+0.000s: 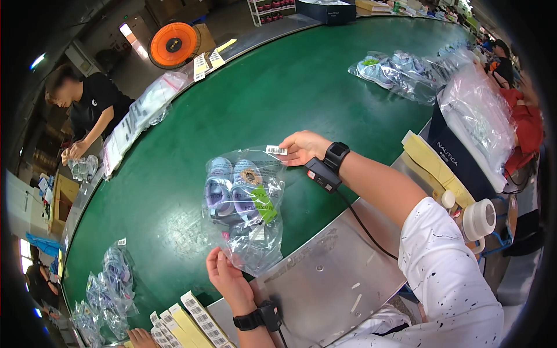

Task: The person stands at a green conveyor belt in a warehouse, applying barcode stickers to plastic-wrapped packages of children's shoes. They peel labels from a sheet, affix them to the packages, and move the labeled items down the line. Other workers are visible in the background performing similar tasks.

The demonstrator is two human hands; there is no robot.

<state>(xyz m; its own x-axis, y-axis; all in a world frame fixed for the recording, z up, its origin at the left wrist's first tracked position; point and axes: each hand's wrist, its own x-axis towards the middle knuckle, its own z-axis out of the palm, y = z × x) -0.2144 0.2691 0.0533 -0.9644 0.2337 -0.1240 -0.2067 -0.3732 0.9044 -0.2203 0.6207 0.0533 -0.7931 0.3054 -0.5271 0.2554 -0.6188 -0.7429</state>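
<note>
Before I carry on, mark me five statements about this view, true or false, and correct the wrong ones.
1. The right hand is at the white barcode label by the top of the clear bag. True.
2. The bag between the hands holds only one shoe. False: a pair of shoes shows inside it.
3. The left hand is near the bag's lower end. True.
4. The tabletop is red. False: the table is green.
5. More bagged shoes lie toward the left of the picture. True.
</note>
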